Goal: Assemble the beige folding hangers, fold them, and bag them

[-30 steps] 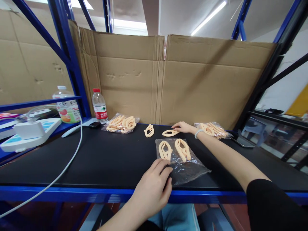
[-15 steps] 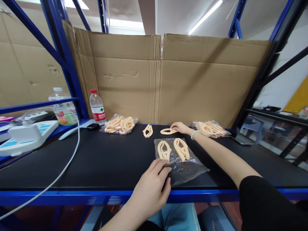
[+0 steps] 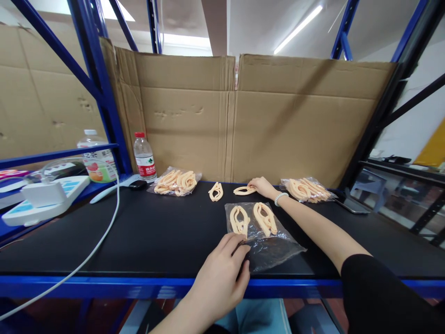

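Note:
A clear plastic bag (image 3: 274,253) lies flat on the black tabletop with two cream folding hangers in it, a left one (image 3: 239,221) and a right one (image 3: 265,219). My left hand (image 3: 222,266) has its fingers curled onto the bag's left side, just below the left hanger; the fingertips partly cover the film. Farther back, my right hand (image 3: 263,186), with a beaded bracelet at the wrist, grips the right end of a third folding hanger (image 3: 243,190) lying on the table. Another loose folding hanger (image 3: 216,191) rests to its left, untouched.
Bagged hangers (image 3: 175,182) lie at the back left, and more bagged hangers (image 3: 308,189) at the back right beside a phone (image 3: 352,205). A water bottle (image 3: 145,157), brush (image 3: 114,187), power strip (image 3: 45,199) and white cable (image 3: 107,232) occupy the left. Cardboard (image 3: 181,116) walls the back.
The whole view has shifted slightly, with everything a little lower and to the right. Both hands keep their places at the bag and at the rear hanger.

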{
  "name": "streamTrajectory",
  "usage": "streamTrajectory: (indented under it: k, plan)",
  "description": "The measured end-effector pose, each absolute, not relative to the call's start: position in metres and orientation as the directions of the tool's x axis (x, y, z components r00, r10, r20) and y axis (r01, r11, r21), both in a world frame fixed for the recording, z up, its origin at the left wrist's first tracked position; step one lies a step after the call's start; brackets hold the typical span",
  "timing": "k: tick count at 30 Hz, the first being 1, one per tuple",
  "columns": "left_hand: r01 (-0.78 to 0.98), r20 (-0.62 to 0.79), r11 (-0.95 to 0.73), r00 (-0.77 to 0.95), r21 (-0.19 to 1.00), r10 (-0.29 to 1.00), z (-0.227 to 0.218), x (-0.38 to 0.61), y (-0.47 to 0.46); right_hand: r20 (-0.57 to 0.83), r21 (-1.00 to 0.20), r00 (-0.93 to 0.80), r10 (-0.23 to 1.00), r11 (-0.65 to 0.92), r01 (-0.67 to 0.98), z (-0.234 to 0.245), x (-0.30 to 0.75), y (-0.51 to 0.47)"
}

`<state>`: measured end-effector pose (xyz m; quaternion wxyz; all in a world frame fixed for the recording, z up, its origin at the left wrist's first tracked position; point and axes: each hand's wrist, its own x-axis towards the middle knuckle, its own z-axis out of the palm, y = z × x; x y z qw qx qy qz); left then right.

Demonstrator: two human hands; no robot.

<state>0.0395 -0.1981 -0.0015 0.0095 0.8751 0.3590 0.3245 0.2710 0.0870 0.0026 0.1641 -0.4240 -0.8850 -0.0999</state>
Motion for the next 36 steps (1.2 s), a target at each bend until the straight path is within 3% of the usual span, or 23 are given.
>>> streamTrajectory:
  k: [8, 15, 23, 29, 36]
  plan:
    - [0.617, 0.567, -0.745, 0.529, 0.253, 0.631, -0.001, 0.040, -0.198, 0.344, 0.170, -0.613, 0.711, 0.594, 0.786, 0.004, 0.272, 0.081]
    - [0.624, 0.561, -0.742, 0.531, 0.248, 0.634, -0.002, 0.040, -0.198, 0.312, 0.212, -0.630, 0.711, 0.594, 0.776, 0.010, 0.272, 0.085]
    - [0.619, 0.575, -0.745, 0.525, 0.248, 0.628, -0.002, 0.039, -0.199, 0.365, 0.151, -0.645, 0.672, 0.641, 0.753, 0.007, 0.281, 0.080]
    - [0.608, 0.603, -0.756, 0.516, 0.244, 0.609, 0.000, 0.041, -0.198, 0.375, -0.034, -0.708, 0.598, 0.772, 0.635, 0.002, 0.306, 0.043]
    - [0.614, 0.599, -0.750, 0.513, 0.245, 0.615, -0.001, 0.040, -0.197, 0.362, 0.050, -0.691, 0.625, 0.728, 0.684, 0.003, 0.340, -0.054]
